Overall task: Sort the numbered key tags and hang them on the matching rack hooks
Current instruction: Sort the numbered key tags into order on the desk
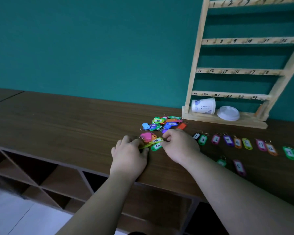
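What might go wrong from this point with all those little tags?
1. The loose pile looks tangled; as the left hand pinches a yellow tag, its ring may snag and drag neighbours along.
2. In the sorted row, tag 5 lies before tag 4, so hanging them in row order could put them on the wrong hooks of the rack.

left hand [128, 155] curled, right hand [178, 146] curled, close together
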